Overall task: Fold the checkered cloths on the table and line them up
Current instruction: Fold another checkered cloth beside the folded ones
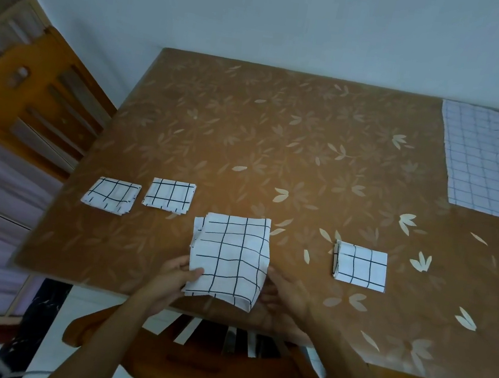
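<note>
Leaf-patterned brown table [279, 145] fills the view. An unfolded cloth [493, 160] lies flat at far right. At the near edge is the half-folded cloth [229, 259]: the left hand [177, 277] pinches its near left corner and the right hand [285, 295] grips its near right edge. It seems best to match the corners squarely, then press the crease. Two folded squares [111, 195] [169, 195] lie to its left and a third square [360, 267] to its right. No writing is readable.
</note>
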A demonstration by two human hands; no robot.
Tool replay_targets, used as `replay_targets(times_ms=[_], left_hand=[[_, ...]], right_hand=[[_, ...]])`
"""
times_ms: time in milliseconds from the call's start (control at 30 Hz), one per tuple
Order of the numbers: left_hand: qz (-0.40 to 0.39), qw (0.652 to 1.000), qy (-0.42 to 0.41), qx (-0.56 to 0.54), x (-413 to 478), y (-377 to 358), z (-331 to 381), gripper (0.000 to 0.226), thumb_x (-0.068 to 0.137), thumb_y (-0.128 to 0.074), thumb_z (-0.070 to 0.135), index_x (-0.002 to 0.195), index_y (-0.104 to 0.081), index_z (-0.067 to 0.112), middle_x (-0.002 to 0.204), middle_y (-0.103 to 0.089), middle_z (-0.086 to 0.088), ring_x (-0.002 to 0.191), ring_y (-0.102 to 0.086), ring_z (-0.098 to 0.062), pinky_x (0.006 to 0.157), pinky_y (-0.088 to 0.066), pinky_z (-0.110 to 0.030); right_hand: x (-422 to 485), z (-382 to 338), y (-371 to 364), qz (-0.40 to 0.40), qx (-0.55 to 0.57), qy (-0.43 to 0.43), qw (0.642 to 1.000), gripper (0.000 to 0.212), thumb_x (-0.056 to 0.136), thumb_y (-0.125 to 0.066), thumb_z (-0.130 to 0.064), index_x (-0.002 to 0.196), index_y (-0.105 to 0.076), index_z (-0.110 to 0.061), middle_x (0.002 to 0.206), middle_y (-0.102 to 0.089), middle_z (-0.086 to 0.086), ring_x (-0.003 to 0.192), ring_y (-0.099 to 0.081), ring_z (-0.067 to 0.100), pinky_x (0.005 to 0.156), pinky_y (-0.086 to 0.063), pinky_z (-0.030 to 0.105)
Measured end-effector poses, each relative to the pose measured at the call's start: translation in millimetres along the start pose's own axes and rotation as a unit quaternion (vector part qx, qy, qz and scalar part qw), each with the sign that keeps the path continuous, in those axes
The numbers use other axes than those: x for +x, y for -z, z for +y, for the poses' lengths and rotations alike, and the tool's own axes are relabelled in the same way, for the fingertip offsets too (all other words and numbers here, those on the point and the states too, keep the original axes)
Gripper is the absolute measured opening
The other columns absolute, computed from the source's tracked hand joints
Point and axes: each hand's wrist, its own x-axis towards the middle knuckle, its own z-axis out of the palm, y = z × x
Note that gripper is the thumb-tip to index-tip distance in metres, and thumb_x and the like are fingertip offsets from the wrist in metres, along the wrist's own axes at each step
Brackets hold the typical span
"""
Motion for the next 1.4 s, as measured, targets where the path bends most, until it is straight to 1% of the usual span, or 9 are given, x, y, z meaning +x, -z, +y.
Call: replay_targets(times_ms=[233,500,667,800,900,1033,1133,1233,1400], left_hand=[[-0.047,0.999,0.014,0.011,-7,2,4,0.028,0.096,-0.058,0.002,0.123,-0.062,0.008,0.115,-0.073,-0.012,0.106,-0.071,-0.027,0.082,-0.06,-0.037],[0.004,0.999,0.005,0.044,-6,12,-3,0.035,0.091,-0.064,-0.003,0.124,-0.059,0.003,0.117,-0.07,-0.016,0.103,-0.071,-0.029,0.085,-0.06,-0.04],[0.103,0.985,-0.02,0.139,0,-2,-1,0.042,0.094,-0.065,0.015,0.134,-0.051,0.015,0.121,-0.062,-0.006,0.104,-0.063,-0.02,0.088,-0.057,-0.041],[0.217,0.889,-0.189,0.357,-12,-33,13,0.047,0.095,-0.06,0.041,0.137,-0.047,0.026,0.135,-0.049,0.002,0.114,-0.047,-0.009,0.089,-0.043,-0.028],[0.12,0.801,-0.385,0.443,-23,-60,20,0.06,0.088,-0.057,0.056,0.14,-0.045,0.031,0.146,-0.037,0.009,0.131,-0.033,-0.002,0.104,-0.037,-0.026],[0.064,0.702,-0.493,0.511,-23,-84,26,0.057,0.086,-0.067,0.047,0.137,-0.05,0.028,0.141,-0.049,0.008,0.13,-0.044,-0.009,0.107,-0.043,-0.03],[0.098,0.731,-0.514,0.438,-17,-85,36,0.034,0.083,-0.076,0.015,0.114,-0.066,0.023,0.113,-0.066,0.008,0.104,-0.061,-0.012,0.087,-0.053,-0.031],[0.09,0.796,-0.487,0.348,-23,-79,52,0.026,0.081,-0.078,0.003,0.104,-0.073,0.016,0.1,-0.074,0.003,0.089,-0.069,-0.011,0.074,-0.052,-0.015],[-0.018,0.928,-0.334,0.165,-46,-62,93,0.007,0.086,-0.075,0.017,0.092,-0.073,0.015,0.088,-0.076,-0.002,0.085,-0.071,-0.019,0.075,-0.055,-0.028]], right_hand=[[6,8,1,-0.107,0.071,-0.018,0.992,0.033,0.091,-0.07,-0.026,0.117,-0.067,-0.006,0.113,-0.073,0.011,0.103,-0.071,0.027,0.097,-0.054,0.045],[1,2,14,-0.068,0.006,0.019,0.997,0.021,0.099,-0.056,-0.011,0.118,-0.063,-0.004,0.111,-0.071,0.013,0.097,-0.072,0.025,0.074,-0.061,0.031],[-5,-1,13,-0.06,-0.01,0.056,0.997,0.025,0.094,-0.061,-0.002,0.118,-0.061,-0.009,0.11,-0.073,0.008,0.094,-0.073,0.021,0.074,-0.062,0.034],[-6,-7,5,0.02,0.013,0.103,0.994,0.023,0.09,-0.063,0.001,0.107,-0.064,-0.013,0.108,-0.074,0.007,0.093,-0.073,0.019,0.08,-0.061,0.037],[-5,-15,0,0.073,0.04,0.118,0.99,0.023,0.085,-0.065,0.001,0.102,-0.061,-0.015,0.102,-0.076,0.005,0.091,-0.073,0.021,0.086,-0.059,0.047],[-15,-34,-6,0.074,0.102,0.161,0.979,0.038,0.083,-0.071,-0.004,0.116,-0.052,-0.009,0.101,-0.075,0.003,0.091,-0.073,0.014,0.078,-0.06,0.032],[-24,-45,-4,0.058,0.118,0.181,0.975,0.037,0.088,-0.072,-0.025,0.119,-0.053,-0.018,0.097,-0.076,0.0,0.091,-0.073,0.014,0.086,-0.059,0.039],[-30,-49,10,0.088,0.063,0.226,0.968,0.031,0.092,-0.065,-0.04,0.118,-0.051,-0.032,0.112,-0.069,-0.008,0.102,-0.065,0.004,0.09,-0.054,0.027],[-31,-50,52,0.055,-0.064,0.265,0.961,0.098,0.073,-0.086,-0.034,0.151,-0.028,-0.023,0.141,-0.034,-0.02,0.128,-0.035,-0.005,0.104,-0.033,0.02]])
